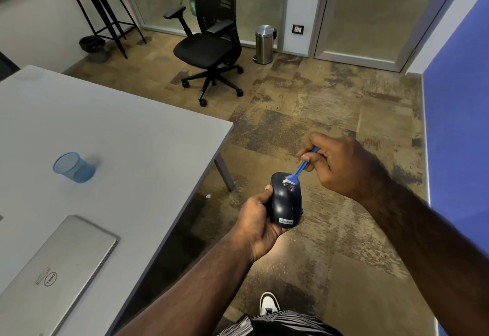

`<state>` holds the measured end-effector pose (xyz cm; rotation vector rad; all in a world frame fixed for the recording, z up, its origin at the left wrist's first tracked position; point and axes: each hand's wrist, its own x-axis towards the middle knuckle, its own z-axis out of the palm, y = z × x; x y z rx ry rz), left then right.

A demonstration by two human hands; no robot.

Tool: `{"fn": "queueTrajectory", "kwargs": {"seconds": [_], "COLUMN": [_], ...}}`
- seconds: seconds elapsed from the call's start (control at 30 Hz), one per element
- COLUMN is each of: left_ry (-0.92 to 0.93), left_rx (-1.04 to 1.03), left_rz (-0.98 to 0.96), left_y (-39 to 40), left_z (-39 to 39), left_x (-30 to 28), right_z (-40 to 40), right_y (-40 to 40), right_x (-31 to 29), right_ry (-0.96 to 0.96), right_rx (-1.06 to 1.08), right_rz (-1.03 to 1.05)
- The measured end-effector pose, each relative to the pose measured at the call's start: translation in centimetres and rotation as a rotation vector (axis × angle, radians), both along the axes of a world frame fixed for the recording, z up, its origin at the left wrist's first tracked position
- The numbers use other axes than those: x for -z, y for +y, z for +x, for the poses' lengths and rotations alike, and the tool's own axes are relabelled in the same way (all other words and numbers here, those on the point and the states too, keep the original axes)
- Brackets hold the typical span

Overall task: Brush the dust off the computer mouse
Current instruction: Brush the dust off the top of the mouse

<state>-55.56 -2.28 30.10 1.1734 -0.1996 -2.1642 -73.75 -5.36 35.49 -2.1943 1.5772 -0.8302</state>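
Observation:
A dark blue computer mouse with a Lenovo label is held over the carpet, to the right of the grey table. My left hand grips it from below and the left, thumb along its side. My right hand pinches the blue handle of a small brush. The brush's white bristles touch the front top of the mouse, where pale dust specks show.
The grey table fills the left, bearing a closed silver laptop and a blue mesh cup. A black office chair, a steel bin and a tall stool stand beyond. A blue partition lines the right.

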Motion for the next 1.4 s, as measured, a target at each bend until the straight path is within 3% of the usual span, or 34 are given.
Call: {"fn": "queueTrajectory", "kwargs": {"seconds": [0.6, 0.7, 0.8, 1.03, 1.17, 1.33, 1.4], "left_ry": [-0.001, -0.009, -0.016, 0.006, 0.007, 0.020, 0.030], "left_rx": [-0.011, -0.016, -0.012, -0.010, -0.024, -0.036, -0.039], "left_rz": [0.003, -0.006, -0.015, -0.001, -0.004, 0.005, 0.000], "left_y": [0.0, -0.1, -0.2, 0.0, -0.1, -0.3, -0.3], "left_z": [0.2, 0.2, 0.2, 0.2, 0.3, 0.6, 0.6], "left_x": [0.3, 0.3, 0.2, 0.2, 0.2, -0.1, -0.2], "right_z": [-0.3, -0.1, 0.7, 0.1, 0.4, 0.1, -0.3], "right_y": [0.3, 0.8, 1.5, 0.8, 1.0, 0.6, 0.6], "right_x": [-0.3, -0.5, -0.1, 1.2, 0.6, 0.8, 0.8], "right_ry": [-0.031, -0.132, -0.097, 0.037, -0.111, 0.000, -0.063], "right_rx": [0.112, 0.036, -0.024, 0.236, 0.122, 0.180, 0.188], "right_rz": [-0.095, -0.090, -0.056, -0.075, -0.064, -0.085, -0.096]}}
